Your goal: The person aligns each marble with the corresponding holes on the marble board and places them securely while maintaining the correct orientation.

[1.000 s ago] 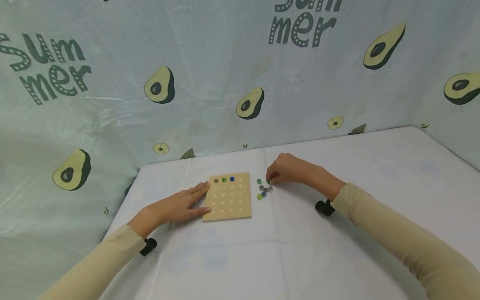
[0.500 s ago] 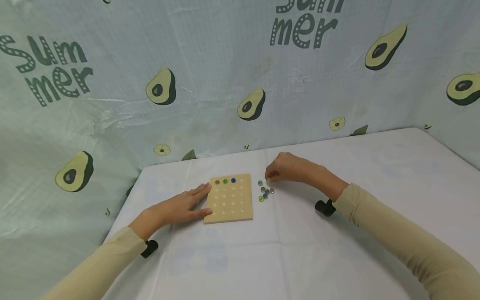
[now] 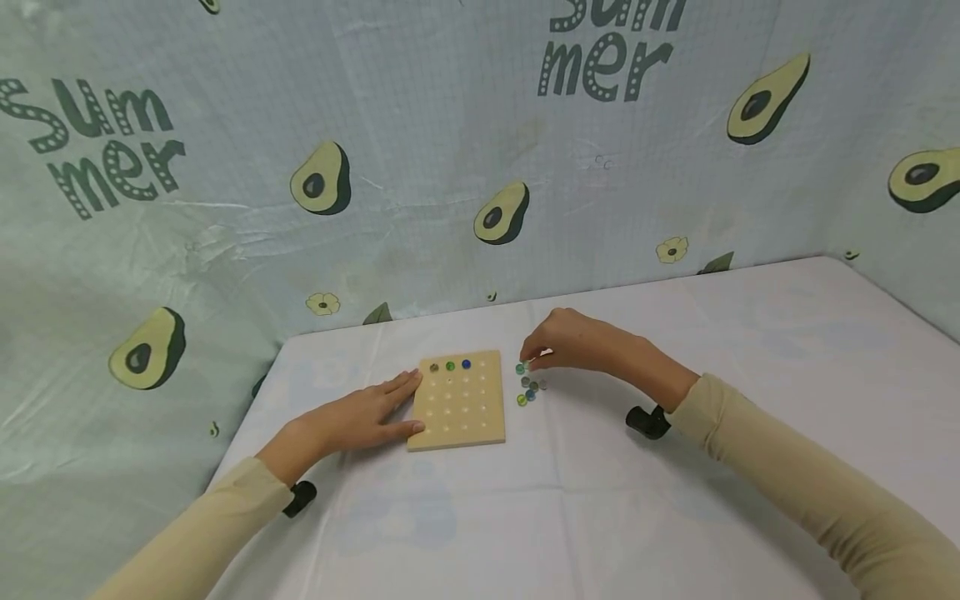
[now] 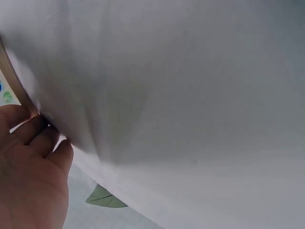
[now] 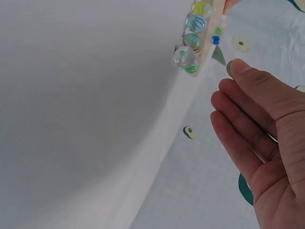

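Note:
A square wooden board [image 3: 457,402] with rows of small hollows lies on the table. Three marbles sit along its far row: a brownish one [image 3: 434,367], a green one [image 3: 450,366] and a blue one [image 3: 467,364]. My left hand [image 3: 360,412] rests against the board's left edge with its fingers spread. In the right wrist view, my right hand [image 5: 267,124] pinches a greenish marble [image 5: 229,68] between thumb and forefinger, mostly hidden by the thumb. That hand is just right of the board, above a cluster of loose glass marbles [image 3: 530,395].
The loose marbles include a yellow-green one [image 5: 202,9], a blue-streaked one [image 5: 196,23] and a clear one [image 5: 184,57]. A white cloth [image 3: 495,525] covers the table. Behind it hangs a curtain [image 3: 420,150] printed with avocados and lettering.
My right hand has lifted a marble from the cluster's far side and moved slightly left toward the board. My left hand stays at the board's edge.

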### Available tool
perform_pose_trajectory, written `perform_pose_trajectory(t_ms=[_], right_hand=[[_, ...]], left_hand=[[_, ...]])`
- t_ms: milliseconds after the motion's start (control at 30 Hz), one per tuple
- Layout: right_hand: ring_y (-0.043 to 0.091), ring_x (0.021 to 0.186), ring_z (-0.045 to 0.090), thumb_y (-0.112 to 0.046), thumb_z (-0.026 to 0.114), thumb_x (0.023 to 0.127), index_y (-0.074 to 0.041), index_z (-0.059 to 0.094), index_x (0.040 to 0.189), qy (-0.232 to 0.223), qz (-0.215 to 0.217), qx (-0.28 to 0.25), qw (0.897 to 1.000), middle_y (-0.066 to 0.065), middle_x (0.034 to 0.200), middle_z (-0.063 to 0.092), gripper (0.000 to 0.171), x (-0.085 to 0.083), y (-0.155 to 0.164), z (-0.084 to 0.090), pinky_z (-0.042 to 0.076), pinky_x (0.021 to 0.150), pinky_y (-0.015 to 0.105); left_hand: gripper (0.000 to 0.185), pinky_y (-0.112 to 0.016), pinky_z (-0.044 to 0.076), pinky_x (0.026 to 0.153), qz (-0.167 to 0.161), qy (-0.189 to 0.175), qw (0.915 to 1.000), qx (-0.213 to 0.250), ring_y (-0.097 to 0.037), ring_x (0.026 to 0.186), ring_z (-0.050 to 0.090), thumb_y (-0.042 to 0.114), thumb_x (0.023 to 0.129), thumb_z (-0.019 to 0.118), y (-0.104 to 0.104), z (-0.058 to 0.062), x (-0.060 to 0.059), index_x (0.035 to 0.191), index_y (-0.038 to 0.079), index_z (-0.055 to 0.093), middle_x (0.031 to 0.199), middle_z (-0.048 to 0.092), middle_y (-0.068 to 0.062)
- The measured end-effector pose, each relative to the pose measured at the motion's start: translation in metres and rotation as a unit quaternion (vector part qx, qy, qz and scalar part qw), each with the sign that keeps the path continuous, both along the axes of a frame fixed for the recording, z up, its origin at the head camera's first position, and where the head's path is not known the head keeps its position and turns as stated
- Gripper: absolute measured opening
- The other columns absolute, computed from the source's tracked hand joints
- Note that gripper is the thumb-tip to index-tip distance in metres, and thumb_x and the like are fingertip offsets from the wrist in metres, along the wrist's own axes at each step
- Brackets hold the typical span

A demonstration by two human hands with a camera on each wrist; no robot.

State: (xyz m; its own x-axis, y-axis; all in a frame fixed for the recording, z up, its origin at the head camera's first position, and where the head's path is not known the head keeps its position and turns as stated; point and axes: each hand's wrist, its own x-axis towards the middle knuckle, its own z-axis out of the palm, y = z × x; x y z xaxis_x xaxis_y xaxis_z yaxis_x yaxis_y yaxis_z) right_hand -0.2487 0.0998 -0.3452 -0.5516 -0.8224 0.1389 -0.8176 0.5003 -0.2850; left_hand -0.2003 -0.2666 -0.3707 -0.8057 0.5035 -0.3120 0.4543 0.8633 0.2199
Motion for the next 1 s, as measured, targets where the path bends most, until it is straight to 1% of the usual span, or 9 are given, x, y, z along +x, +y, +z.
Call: perform_pose_trajectory(t_ms=[200,300,400,500,633,833,1000], right_hand=[[0.009,0.089,0.072,-0.009,0.08,0.089,-0.006,0.081,0.103,0.009,0.001,-0.009,1.0,-0.001,0.098,0.078,0.015,0.002,-0.002,0.001,0.06,0.08,0.03],[0.01,0.089,0.072,-0.009,0.079,0.089,-0.006,0.08,0.105,0.006,-0.003,-0.009,1.0,0.0,0.099,0.078,0.016,0.002,-0.004,0.001,0.06,0.081,0.031],[0.009,0.09,0.072,-0.009,0.079,0.09,-0.006,0.08,0.105,0.004,-0.003,-0.011,1.0,-0.001,0.099,0.078,0.015,0.002,-0.005,0.0,0.06,0.081,0.03],[0.008,0.089,0.072,-0.01,0.078,0.09,-0.007,0.08,0.104,0.014,0.003,-0.013,1.0,-0.002,0.098,0.078,0.014,0.002,-0.008,0.0,0.059,0.079,0.028],[0.007,0.089,0.071,-0.013,0.078,0.091,-0.009,0.08,0.104,0.024,0.006,-0.017,1.0,-0.003,0.098,0.078,0.014,0.001,-0.011,0.0,0.058,0.079,0.025],[0.007,0.089,0.071,-0.014,0.077,0.092,-0.009,0.08,0.106,0.01,-0.003,-0.018,1.0,-0.003,0.099,0.078,0.015,0.001,-0.018,-0.001,0.058,0.079,0.026],[0.006,0.088,0.071,-0.015,0.077,0.093,-0.011,0.081,0.105,0.012,-0.004,-0.021,1.0,-0.004,0.099,0.078,0.014,-0.001,-0.026,-0.005,0.057,0.078,0.022]], left_hand=[[0.095,-0.051,0.023,0.122,-0.006,0.006,1.0,0.004,-0.025,0.157,0.011,0.074,0.097,0.04,0.002,-0.006,0.002,0.165,0.017,0.006,0.171,0.006,-0.005],[0.093,-0.051,0.023,0.122,-0.015,0.015,0.9997,0.011,-0.026,0.157,0.01,0.071,0.099,0.039,0.002,-0.008,0.004,0.165,0.014,0.007,0.171,0.006,-0.007],[0.09,-0.05,0.022,0.123,-0.025,0.022,0.9994,0.012,-0.027,0.157,0.009,0.068,0.102,0.038,0.002,-0.009,0.005,0.165,0.012,0.006,0.171,0.006,-0.007],[0.09,-0.051,0.021,0.123,-0.035,0.029,0.9989,0.014,-0.029,0.157,0.008,0.067,0.103,0.036,0.002,-0.011,0.006,0.165,0.01,0.005,0.171,0.005,-0.008],[0.089,-0.051,0.02,0.123,-0.037,0.036,0.9987,0.008,-0.029,0.157,0.007,0.067,0.103,0.034,0.001,-0.011,0.007,0.165,0.01,0.004,0.171,0.005,-0.008],[0.09,-0.049,0.021,0.123,-0.033,0.038,0.9987,-0.002,-0.026,0.157,0.007,0.069,0.102,0.033,0.0,-0.009,0.007,0.165,0.012,0.003,0.171,0.004,-0.005],[0.09,-0.05,0.023,0.122,-0.032,0.034,0.9989,0.002,-0.028,0.157,0.009,0.068,0.102,0.035,-0.001,-0.008,0.007,0.165,0.01,0.005,0.171,0.006,-0.008]])
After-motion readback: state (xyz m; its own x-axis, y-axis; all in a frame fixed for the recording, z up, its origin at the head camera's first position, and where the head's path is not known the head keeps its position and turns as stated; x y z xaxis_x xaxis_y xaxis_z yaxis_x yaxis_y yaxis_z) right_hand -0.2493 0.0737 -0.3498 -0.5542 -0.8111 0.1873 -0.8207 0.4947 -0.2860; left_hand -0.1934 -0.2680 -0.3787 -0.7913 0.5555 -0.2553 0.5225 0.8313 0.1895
